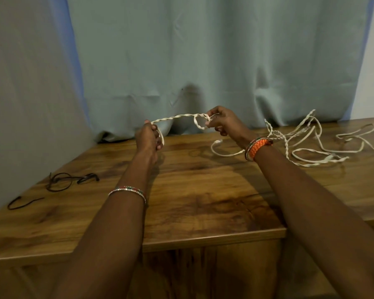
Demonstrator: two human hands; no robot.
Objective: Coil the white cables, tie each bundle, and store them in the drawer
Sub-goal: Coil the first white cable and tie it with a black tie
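1. White twisted cable [175, 118] stretches above the brown wooden counter [203, 190], held between 2 hands.
2. Left hand [148, 138] grips 1 end, fingers curled; right hand [221, 121] pinches a small loop.
3. Judgement: keep loops even, tension light; the loose white cable tangle [311, 145] may snag.

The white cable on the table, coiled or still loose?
Loose. The cable sprawls in open loops on the table; only one end is held up between both hands.

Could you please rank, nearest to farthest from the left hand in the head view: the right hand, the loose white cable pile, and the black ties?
From the left hand:
1. Right hand, just to its right.
2. Black ties, lower left on the table.
3. White cable pile, far right.
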